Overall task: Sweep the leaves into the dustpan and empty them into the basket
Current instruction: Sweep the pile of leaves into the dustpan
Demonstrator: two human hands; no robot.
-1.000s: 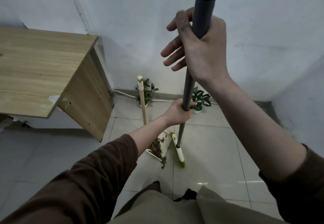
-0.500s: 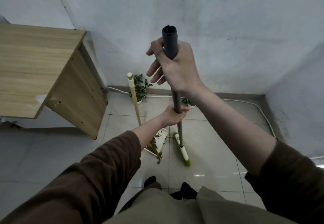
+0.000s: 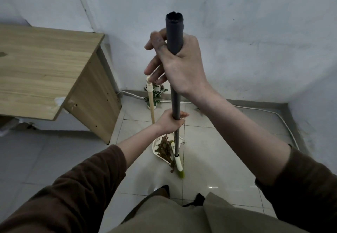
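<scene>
A: Hands?
B: Right hand (image 3: 182, 65) is wrapping the matte grey broom pole (image 3: 174, 32) near its hollow top, fingers fanning loosely. Left hand (image 3: 169, 121) is gripping it lower, right above the dustpan (image 3: 154, 145).
A: Leaves?
B: Crinkly brown leaves (image 3: 164, 149) are lying inside the white plastic dustpan. Green-tipped broom head (image 3: 178, 162) is touching its lip now; half a second ago it was sitting apart, beside it.

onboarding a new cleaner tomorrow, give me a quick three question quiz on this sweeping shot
1. True or false: the left hand and the right hand both hold the broom.
2. The dustpan is: A) holding most leaves B) empty C) upside down.
3. Fill in: the ___ hand holds the broom's top end.
Key: 1 true; 2 A; 3 right.
</scene>
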